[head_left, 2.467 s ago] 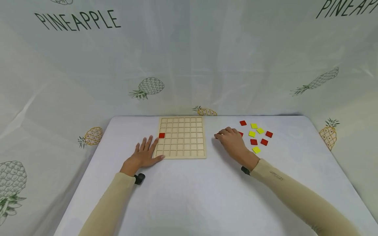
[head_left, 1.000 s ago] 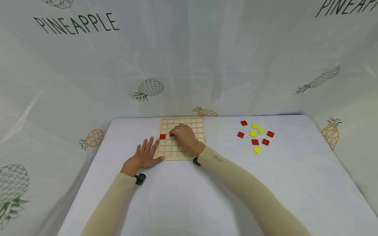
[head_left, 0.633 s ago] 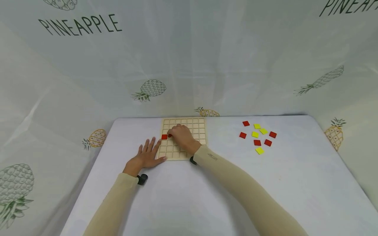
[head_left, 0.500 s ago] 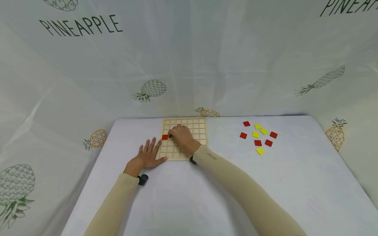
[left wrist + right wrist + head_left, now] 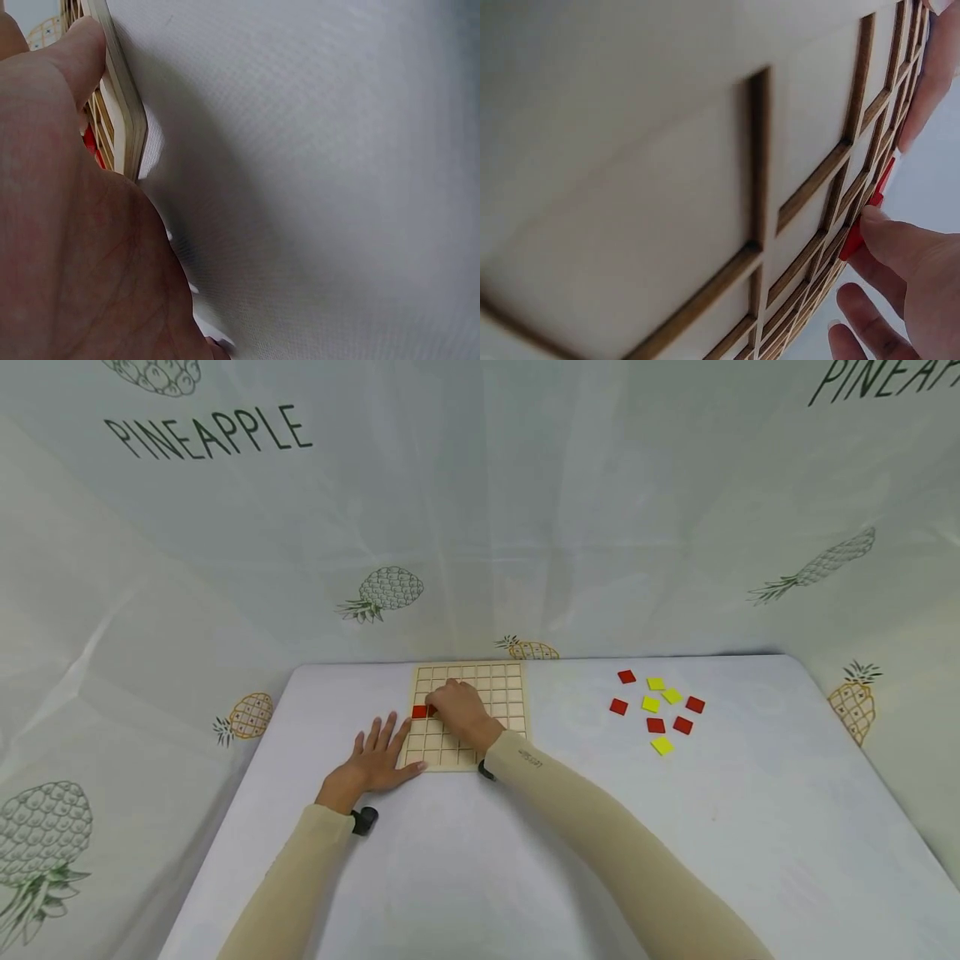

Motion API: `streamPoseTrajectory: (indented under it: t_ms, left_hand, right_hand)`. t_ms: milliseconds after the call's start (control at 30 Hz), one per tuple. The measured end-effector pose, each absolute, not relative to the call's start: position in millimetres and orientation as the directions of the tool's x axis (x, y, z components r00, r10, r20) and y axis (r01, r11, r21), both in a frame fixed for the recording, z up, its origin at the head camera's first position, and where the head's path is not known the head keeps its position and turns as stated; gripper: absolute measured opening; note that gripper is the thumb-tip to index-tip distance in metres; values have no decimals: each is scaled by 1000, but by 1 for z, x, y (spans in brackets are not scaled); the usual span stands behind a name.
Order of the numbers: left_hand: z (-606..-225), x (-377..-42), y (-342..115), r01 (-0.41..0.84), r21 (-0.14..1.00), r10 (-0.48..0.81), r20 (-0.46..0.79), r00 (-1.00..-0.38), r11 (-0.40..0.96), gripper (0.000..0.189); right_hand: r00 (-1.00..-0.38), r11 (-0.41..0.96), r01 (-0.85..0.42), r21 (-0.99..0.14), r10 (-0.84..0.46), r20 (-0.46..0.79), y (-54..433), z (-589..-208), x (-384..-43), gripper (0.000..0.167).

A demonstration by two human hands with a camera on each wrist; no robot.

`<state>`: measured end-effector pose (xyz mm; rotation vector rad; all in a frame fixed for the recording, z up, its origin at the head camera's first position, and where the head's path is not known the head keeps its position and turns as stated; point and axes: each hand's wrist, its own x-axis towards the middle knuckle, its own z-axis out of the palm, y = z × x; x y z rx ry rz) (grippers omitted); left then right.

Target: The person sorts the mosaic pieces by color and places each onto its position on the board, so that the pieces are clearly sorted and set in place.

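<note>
A light wooden grid board (image 5: 508, 697) lies on the table near its far edge. One red square tile (image 5: 419, 712) sits in a cell at the board's left side. Right beside it, my right hand (image 5: 463, 712) pinches a second red tile (image 5: 853, 241) between thumb and fingers, low over the neighbouring cell; the fingers cover most of it in the head view. My left hand (image 5: 372, 764) rests with spread fingers at the board's lower left, index fingertip and thumb touching its edge. In the left wrist view the thumb (image 5: 84, 49) lies along the board's rim.
To the right of the board, several loose red tiles (image 5: 618, 707) and yellow tiles (image 5: 662, 746) lie scattered on the white table (image 5: 465, 868). A pineapple-print curtain (image 5: 600, 527) hangs behind the table's far edge.
My right hand has carried a red tile from the table right of the board leftward onto the board, then lowered it beside the first red tile. My left hand has stayed in place.
</note>
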<state>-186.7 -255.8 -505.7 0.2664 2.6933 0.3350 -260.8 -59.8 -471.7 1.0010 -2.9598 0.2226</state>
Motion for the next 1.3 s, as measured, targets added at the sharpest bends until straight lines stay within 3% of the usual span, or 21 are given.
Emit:
streamPoseTrajectory:
  t_ms: [433, 633, 900, 1300]
  left_hand:
    - [-504, -184, -252, 127, 274, 228, -377, -898, 953, 99]
    - [-505, -184, -252, 130, 267, 226, -370, -901, 955, 100]
    - [-501, -182, -253, 140, 281, 241, -367, -898, 949, 100]
    - [-506, -184, -256, 151, 299, 257, -355, -899, 942, 107]
  right_hand:
    - [-792, 792, -610, 3, -610, 33, -46, -474, -253, 24]
    - [-777, 779, -627, -20, -624, 81, -22, -465, -246, 21]
    - [-786, 785, -616, -72, -604, 132, 23, -455, -228, 36]
    - [-785, 808, -588, -21, -565, 256, 96, -453, -211, 43]
